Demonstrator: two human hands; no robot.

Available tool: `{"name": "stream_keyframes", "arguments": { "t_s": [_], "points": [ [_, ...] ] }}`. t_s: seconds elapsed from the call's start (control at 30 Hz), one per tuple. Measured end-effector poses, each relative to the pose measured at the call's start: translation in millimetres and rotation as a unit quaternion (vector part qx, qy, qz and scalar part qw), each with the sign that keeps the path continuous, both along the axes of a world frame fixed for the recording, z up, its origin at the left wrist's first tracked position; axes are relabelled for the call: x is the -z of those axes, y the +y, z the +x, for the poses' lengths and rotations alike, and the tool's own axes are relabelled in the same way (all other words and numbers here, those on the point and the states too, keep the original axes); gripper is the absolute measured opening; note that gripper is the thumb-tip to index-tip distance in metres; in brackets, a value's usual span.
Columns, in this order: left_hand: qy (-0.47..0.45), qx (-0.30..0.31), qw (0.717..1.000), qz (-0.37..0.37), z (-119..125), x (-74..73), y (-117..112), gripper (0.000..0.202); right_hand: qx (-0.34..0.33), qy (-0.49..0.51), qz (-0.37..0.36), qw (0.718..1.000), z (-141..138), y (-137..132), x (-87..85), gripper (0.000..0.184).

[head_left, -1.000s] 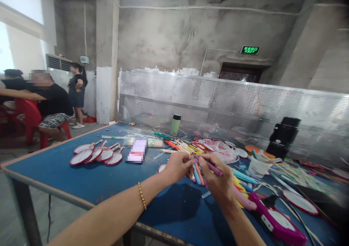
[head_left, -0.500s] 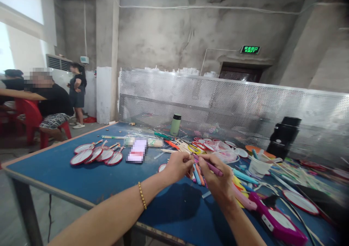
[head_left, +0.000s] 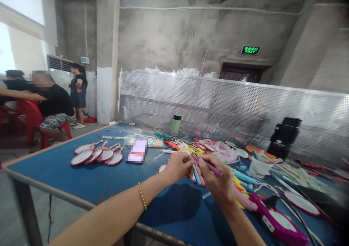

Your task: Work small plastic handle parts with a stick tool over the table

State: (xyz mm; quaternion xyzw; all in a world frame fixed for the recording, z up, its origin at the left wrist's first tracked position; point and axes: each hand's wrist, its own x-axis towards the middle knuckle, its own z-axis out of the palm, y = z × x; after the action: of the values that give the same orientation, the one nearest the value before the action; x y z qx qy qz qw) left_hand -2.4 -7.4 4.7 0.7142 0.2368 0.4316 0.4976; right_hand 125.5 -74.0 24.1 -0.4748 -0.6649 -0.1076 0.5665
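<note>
My left hand point(head_left: 177, 166) is closed, thumb and fingertips pinched together above the blue table. Whatever lies between those fingertips is too small to make out. Close to it, almost fingertip to fingertip, my right hand point(head_left: 218, 175) is closed around a purple stick point(head_left: 213, 169) that slants down to the right. Beneath and between the hands lie blue and orange sticks point(head_left: 196, 176), partly covered. A small white disc with a red rim point(head_left: 161, 168) peeks out beside my left hand.
Several small round red-rimmed paddles point(head_left: 81, 157) lie at the left near a phone point(head_left: 137, 151). A green bottle point(head_left: 176, 125) stands behind. To the right are a white cup point(head_left: 259, 167), a magenta device point(head_left: 280, 222), a black object point(head_left: 285, 138) and loose sticks. A perforated metal panel point(head_left: 191, 93) borders the back.
</note>
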Motion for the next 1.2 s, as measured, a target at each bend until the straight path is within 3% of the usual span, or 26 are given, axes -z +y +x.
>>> {"name": "stream_keyframes", "arguments": {
  "t_s": [0.2,1.2],
  "points": [
    [0.014,-0.021,1.0,0.01,-0.3,0.9,1.0,0.023,-0.009,0.011,0.002,1.0,-0.8,-0.9,-0.2,0.017],
    [0.004,-0.008,1.0,0.005,-0.7,-1.1,-0.5,0.021,0.01,0.002,-0.001,1.0,-1.7,-1.4,-1.3,0.019]
  ]
}}
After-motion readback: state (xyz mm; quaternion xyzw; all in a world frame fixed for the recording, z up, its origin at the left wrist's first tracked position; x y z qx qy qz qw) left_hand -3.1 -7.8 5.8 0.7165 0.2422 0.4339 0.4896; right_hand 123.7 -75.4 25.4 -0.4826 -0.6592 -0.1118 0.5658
